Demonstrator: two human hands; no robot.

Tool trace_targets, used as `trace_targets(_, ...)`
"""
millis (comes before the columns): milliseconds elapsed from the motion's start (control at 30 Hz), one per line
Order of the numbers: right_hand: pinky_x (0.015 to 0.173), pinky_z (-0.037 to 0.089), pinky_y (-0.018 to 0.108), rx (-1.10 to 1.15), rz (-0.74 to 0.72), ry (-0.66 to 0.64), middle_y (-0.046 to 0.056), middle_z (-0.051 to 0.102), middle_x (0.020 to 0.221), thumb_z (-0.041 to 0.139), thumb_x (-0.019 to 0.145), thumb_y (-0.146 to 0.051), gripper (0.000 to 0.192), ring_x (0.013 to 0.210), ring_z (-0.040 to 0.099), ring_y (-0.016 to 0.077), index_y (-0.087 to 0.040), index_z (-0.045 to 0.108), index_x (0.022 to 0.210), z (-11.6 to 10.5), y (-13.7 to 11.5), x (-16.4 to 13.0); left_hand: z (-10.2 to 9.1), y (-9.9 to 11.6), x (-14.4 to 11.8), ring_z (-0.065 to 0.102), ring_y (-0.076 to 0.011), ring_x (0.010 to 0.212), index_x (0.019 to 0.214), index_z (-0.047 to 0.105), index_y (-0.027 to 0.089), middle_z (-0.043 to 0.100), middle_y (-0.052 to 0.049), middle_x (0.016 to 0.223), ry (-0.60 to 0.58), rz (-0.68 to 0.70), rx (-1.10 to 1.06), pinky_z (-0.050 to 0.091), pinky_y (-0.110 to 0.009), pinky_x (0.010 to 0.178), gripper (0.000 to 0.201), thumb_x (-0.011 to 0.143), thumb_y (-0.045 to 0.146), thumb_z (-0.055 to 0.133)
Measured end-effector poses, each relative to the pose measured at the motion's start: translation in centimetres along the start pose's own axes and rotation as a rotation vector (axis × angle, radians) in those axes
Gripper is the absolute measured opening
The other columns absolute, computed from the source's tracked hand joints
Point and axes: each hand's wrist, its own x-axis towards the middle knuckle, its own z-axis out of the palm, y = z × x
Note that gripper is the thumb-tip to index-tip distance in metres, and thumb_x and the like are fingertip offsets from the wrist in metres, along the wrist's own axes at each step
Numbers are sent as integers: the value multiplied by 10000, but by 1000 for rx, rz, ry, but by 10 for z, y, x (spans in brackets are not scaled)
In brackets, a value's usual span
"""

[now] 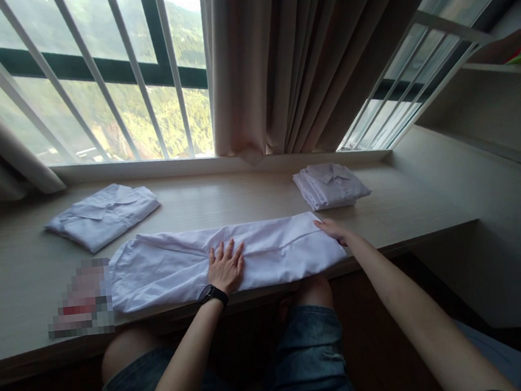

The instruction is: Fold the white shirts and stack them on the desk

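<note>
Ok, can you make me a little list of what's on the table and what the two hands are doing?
Surface: long pale wooden table under a window
Middle: white shirt folded into a long strip, lying flat
Left hand: pressed flat on the strip's middle, fingers spread, black watch on the wrist
Right hand: touching the strip's right end
Back left: folded white shirt
Back right: small stack of folded white shirts
Behind: beige curtain
Near left edge: blurred patch, cannot tell what it is

Barred window, beige curtain, wooden ledge, perhaps shelf right.
</note>
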Motion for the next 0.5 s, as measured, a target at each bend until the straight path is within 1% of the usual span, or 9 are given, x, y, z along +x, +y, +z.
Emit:
trace_targets(67, 581, 480, 197, -9, -33, -26, 73, 701, 816, 662, 900, -384, 279, 676, 601, 134, -108, 682, 930, -5, -20, 0, -1, -1, 0, 327, -342, 1474, 1480, 468, 404, 422, -17, 1576, -9, 5, -10, 156, -620, 1200, 485, 1020, 444, 319)
trace_targets(133, 545, 444, 179, -18, -68, -47, 62, 682, 790, 671, 891, -392, 282, 652, 568, 120, -112, 664, 924, -5, -44, -6, 0, -1, -1, 344, -337, 1465, 1462, 490, 413, 443, -15, 1563, -2, 10, -13, 156, -614, 1200, 473, 1021, 442, 321)
trace_targets(167, 527, 427, 173, -34, -98, -50, 54, 669, 771, 672, 887, -405, 289, 636, 553, 114, -118, 650, 918, -2, -58, -11, 1, -2, -1, 350, -335, 1462, 1474, 480, 395, 447, -23, 1560, 5, 11, -14, 153, -609, 1202, 482, 1021, 440, 321)
trace_targets(233, 499, 407, 169, -77, -175, -62, 33, 645, 749, 661, 889, -432, 299, 604, 540, 106, -137, 620, 925, 11, -87, -25, 3, -2, -1, 350, -331, 1461, 1525, 421, 310, 442, -59, 1562, 18, 0, -18, 149, -592, 1211, 532, 1020, 439, 312)
trace_targets(300, 481, 410, 180, -129, -244, -85, 18, 629, 737, 644, 894, -440, 299, 563, 547, 106, -152, 596, 960, 34, -115, -44, 5, -1, -1, 342, -323, 1467, 1557, 364, 192, 422, -115, 1568, 21, -23, -19, 151, -569, 1221, 596, 1020, 441, 293)
trace_targets(367, 478, 429, 205, -189, -279, -101, 14, 625, 718, 635, 895, -434, 303, 509, 554, 114, -157, 581, 1007, 65, -139, -64, 6, -1, -1, 342, -317, 1469, 1552, 355, 117, 408, -159, 1567, 23, -39, -13, 154, -554, 1226, 631, 1019, 445, 277)
trace_targets(433, 493, 448, 228, -263, -320, -113, 21, 646, 728, 609, 906, -423, 303, 478, 564, 124, -161, 576, 1056, 105, -154, -81, 8, -1, -1, 348, -317, 1467, 1541, 374, 107, 406, -173, 1565, 29, -44, -2, 150, -555, 1227, 629, 1016, 441, 281)
trace_targets(500, 548, 476, 253, -349, -381, -122, 48, 685, 785, 553, 932, -407, 292, 519, 609, 149, -164, 582, 1090, 148, -161, -93, 10, -4, -1, 348, -318, 1468, 1536, 387, 126, 405, -165, 1568, 27, -36, 8, 144, -558, 1229, 601, 1008, 402, 311)
